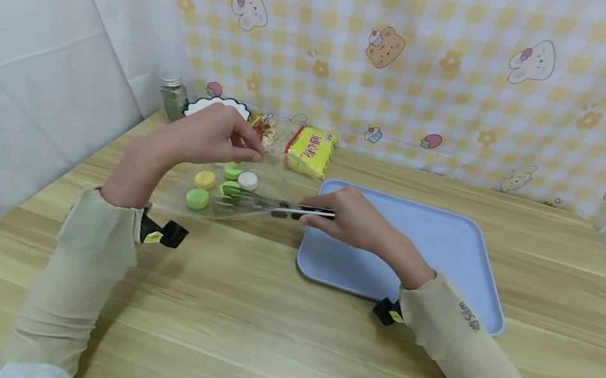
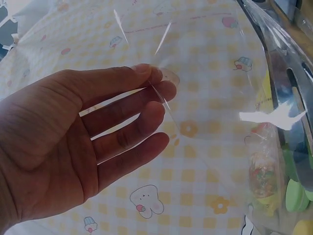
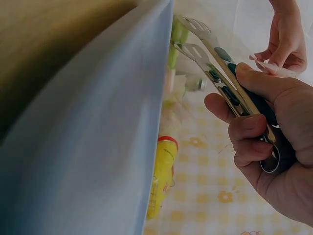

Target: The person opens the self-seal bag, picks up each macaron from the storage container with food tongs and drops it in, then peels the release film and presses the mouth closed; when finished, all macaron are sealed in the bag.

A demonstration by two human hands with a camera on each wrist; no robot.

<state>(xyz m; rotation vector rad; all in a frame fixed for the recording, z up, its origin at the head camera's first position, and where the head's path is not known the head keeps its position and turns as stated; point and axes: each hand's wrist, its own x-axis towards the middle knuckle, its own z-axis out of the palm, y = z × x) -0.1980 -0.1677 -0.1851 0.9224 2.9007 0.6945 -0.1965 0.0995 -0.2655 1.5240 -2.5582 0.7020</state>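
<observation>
My left hand (image 1: 211, 136) pinches the edge of a clear plastic bag (image 2: 215, 142) between thumb and index finger, its other fingers loosely bent. Below it lie green (image 1: 197, 199), yellow (image 1: 205, 179) and white (image 1: 248, 180) macarons, seen through or beside the bag film. With my right hand (image 1: 354, 219) I grip metal tongs (image 3: 215, 58) with dark handle pads. Their slotted tips point left over the macarons and stand slightly apart. Whether the tips are inside the bag, I cannot tell; no macaron shows clearly between them.
A blue tray (image 1: 425, 232) lies under and right of the right hand. Behind the macarons are a yellow packet (image 1: 311, 151), a clear packet (image 1: 267, 129), a scalloped white-and-black item (image 1: 219, 103) and a jar (image 1: 173, 98). A checked cloth (image 1: 324, 37) hangs behind the table.
</observation>
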